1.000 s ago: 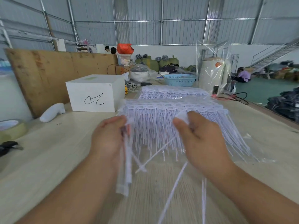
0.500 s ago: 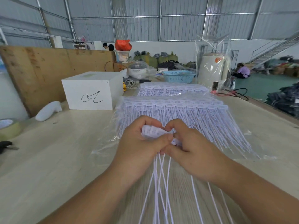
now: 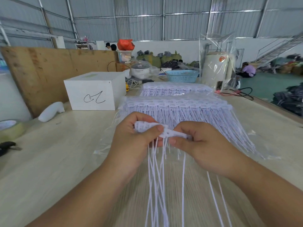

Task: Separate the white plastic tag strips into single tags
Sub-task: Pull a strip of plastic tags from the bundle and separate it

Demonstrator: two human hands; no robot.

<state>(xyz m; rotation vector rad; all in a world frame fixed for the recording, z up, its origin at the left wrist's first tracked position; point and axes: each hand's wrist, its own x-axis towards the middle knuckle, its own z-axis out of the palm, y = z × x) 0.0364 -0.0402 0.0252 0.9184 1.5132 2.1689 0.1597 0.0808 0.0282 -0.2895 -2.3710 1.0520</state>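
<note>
A white plastic tag strip [image 3: 170, 133] is held up between both hands over the table, its thin white tails hanging down toward me. My left hand [image 3: 132, 141] grips the bunched left end of the strip, thumb on top. My right hand [image 3: 200, 145] pinches the right end between thumb and fingers. Behind the hands lies a big stack of tag strips [image 3: 180, 110] on clear plastic wrap, and a second stack [image 3: 173, 89] sits further back.
A white box [image 3: 91, 94] with a black scribble stands at the left rear, a white handle-shaped object [image 3: 50, 112] beside it. A tape roll [image 3: 9, 128] and a black tool [image 3: 6, 146] lie at the far left. A blue basket [image 3: 182, 76] and a wrapped white cylinder [image 3: 214, 69] stand behind.
A second ago my hands were apart, the left holding a bundle of tags. They came together on one strip, and now the right hand has drawn its end slightly to the right.
</note>
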